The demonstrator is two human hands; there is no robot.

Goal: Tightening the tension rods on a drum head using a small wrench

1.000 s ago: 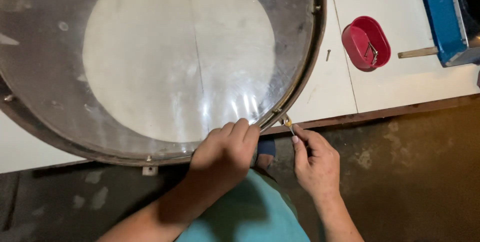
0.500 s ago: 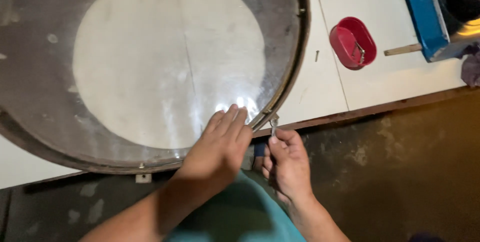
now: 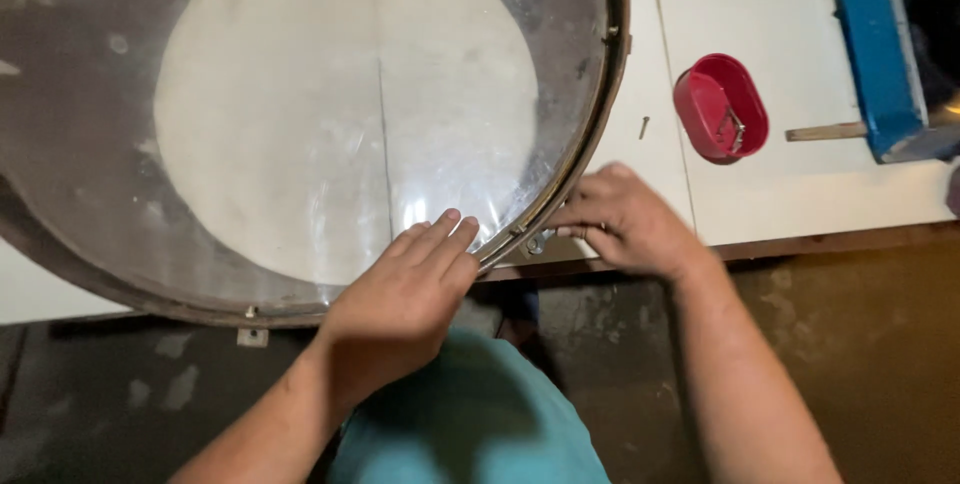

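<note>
Red tub [image 3: 720, 107] sat right of the drum [image 3: 300, 124]; our left hand [image 3: 400, 304] lay flat on it, right hand [image 3: 625, 219] curled at its rim, grip unclear.

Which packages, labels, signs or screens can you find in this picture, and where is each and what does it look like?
No labels, signs or screens show.
Red tub: small oval container, on the white table right of the drum, metal bits inside.
Blue box: open, rectangular, at the table's right edge.
</note>
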